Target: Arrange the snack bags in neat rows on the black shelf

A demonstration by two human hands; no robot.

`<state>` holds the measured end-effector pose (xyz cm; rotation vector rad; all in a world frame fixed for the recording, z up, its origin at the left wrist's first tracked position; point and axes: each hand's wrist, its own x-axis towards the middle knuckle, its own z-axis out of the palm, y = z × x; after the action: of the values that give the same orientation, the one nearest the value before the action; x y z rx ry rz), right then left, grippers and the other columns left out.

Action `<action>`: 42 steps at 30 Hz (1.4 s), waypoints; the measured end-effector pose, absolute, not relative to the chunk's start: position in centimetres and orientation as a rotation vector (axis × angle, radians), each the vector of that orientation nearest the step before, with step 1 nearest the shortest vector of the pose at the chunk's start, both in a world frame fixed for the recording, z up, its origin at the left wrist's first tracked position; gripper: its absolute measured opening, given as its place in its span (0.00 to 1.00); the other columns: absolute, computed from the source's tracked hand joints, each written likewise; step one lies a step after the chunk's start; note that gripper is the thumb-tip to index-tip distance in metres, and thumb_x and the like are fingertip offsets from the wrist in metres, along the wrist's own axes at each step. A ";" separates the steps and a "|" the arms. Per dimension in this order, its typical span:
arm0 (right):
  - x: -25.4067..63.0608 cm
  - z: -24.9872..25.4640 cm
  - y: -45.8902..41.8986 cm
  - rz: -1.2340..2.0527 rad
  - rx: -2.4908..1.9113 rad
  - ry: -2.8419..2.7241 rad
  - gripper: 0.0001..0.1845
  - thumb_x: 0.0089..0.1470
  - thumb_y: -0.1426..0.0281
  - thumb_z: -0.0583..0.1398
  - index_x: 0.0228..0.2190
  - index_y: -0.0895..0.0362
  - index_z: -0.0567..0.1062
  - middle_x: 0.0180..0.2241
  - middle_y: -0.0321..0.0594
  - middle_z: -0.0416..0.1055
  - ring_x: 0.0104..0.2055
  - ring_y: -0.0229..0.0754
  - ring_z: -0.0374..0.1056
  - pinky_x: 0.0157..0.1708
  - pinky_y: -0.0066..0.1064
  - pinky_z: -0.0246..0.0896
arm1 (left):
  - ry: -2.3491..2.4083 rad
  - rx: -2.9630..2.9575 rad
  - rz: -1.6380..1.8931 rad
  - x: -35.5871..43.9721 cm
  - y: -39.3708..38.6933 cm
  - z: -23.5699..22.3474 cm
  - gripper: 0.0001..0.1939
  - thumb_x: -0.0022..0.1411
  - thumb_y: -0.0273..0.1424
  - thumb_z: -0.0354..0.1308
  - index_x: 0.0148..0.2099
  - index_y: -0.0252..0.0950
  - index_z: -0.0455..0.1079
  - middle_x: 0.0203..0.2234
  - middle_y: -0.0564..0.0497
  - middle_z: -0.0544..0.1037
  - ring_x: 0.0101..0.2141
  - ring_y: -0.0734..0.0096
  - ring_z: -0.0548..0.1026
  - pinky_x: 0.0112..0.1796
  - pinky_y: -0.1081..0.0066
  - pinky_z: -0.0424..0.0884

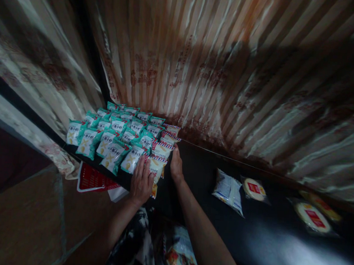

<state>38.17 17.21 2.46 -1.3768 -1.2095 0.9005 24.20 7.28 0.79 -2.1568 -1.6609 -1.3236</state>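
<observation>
Rows of teal-and-white snack bags (113, 157) stand close together at the left end of a black shelf. Along their right side runs a column of white snack bags (157, 167) with red-and-blue striped top edges. My left hand (141, 182) lies with its fingers stretched out on the front white bag, close to the teal bags. From the right, my right hand (177, 164) rests against the side of the white column, its fingers extended and partly hidden by the bags. Neither hand is wrapped round a bag.
On the black shelf (196, 165), to the right, lie a white-and-blue packet (229, 192), two round wrapped items (254, 188) and a yellow packet (321, 205). A red basket (94, 177) sits below the left edge. More bags (181, 255) are near my lap. Pleated curtain (174, 69) hangs behind.
</observation>
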 end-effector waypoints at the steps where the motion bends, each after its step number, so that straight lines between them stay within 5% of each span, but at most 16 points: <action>1: 38.2 2.4 17.5 0.900 -1.370 -1.224 0.39 0.58 0.46 0.41 0.59 0.59 0.60 0.61 0.45 0.57 0.64 0.44 0.51 0.63 0.41 0.41 | -1.664 -2.161 -1.317 24.2 7.3 0.8 0.26 0.68 0.32 0.42 0.66 0.29 0.47 0.64 0.34 0.51 0.64 0.55 0.48 0.58 0.52 0.57; 26: 39.0 0.7 20.2 0.717 -1.489 -1.242 0.42 0.56 0.44 0.37 0.54 0.60 0.67 0.59 0.47 0.60 0.63 0.46 0.50 0.63 0.44 0.39 | -1.662 -2.198 -1.280 24.2 7.4 0.8 0.27 0.67 0.30 0.44 0.66 0.30 0.46 0.63 0.34 0.51 0.64 0.55 0.49 0.58 0.52 0.58; 42: 37.4 1.9 5.3 0.758 -1.502 -1.130 0.39 0.57 0.46 0.40 0.53 0.62 0.67 0.56 0.51 0.63 0.60 0.44 0.56 0.62 0.41 0.45 | -1.583 -2.048 -1.409 24.0 6.7 1.0 0.24 0.67 0.33 0.43 0.62 0.27 0.53 0.59 0.32 0.60 0.62 0.55 0.54 0.57 0.53 0.58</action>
<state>37.43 5.29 1.89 -1.5024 -1.1297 0.7581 24.04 6.68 0.96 -2.0481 -1.5827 -1.4085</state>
